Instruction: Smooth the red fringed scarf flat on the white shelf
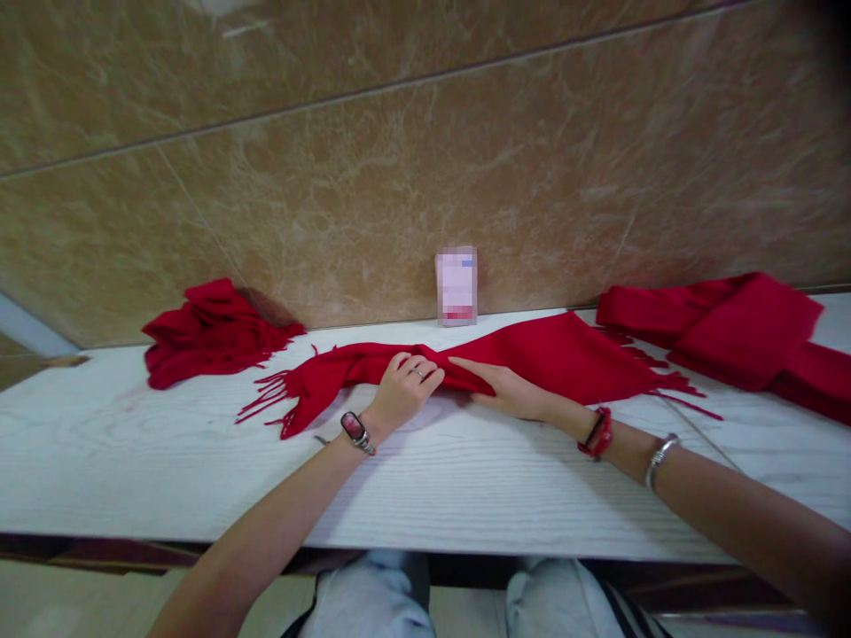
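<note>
A red fringed scarf (pixel 551 359) lies lengthwise on the white board, bunched narrow at its middle and spread wider toward the right. My left hand (pixel 404 390), wearing a ring, curls its fingers over the gathered middle. Just to its right, my right hand (pixel 511 390) holds the lower edge of the same scarf, its fingers reaching across the folds. Some fingertips of both hands are hidden by cloth. Fringes hang out at both ends of the scarf.
A crumpled red scarf (pixel 206 337) lies at the left by the tiled wall (pixel 372 195). Another folded red scarf (pixel 724 323) rests at the right. A small pale, blurred packet (pixel 456 285) leans against the wall. The white wood-grain surface (pixel 505 496) ends near my knees.
</note>
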`<control>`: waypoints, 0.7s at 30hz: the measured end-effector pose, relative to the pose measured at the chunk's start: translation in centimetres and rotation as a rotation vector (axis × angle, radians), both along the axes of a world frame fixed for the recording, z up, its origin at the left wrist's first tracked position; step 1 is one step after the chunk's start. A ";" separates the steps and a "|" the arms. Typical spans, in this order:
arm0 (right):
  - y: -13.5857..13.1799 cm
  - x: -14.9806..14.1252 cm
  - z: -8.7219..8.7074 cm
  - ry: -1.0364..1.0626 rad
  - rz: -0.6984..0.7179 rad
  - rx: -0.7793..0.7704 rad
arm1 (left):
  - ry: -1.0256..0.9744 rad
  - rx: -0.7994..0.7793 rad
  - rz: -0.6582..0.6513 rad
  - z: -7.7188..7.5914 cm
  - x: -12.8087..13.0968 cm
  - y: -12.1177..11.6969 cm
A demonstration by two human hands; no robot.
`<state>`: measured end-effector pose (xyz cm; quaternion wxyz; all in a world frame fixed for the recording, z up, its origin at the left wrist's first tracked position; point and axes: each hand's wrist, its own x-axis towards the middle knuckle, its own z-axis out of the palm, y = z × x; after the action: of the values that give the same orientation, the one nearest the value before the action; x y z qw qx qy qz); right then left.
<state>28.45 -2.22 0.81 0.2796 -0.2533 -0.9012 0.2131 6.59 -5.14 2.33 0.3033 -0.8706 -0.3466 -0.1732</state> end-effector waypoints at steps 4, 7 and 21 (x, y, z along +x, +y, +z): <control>0.0 0.0 0.2 0.028 0.023 -0.032 | -0.069 -0.019 0.136 0.4 -0.8 0.3; -0.1 0.0 0.4 0.015 0.027 -0.064 | -0.148 0.000 0.295 1.6 -2.5 0.5; -0.4 -0.1 0.4 -0.107 0.028 -0.052 | -0.085 -0.020 0.709 4.4 -16.1 -0.8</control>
<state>28.39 -2.61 1.17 0.2211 -0.2587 -0.9126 0.2265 -9.47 -5.90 6.68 0.3214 -0.6911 -0.6411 -0.0899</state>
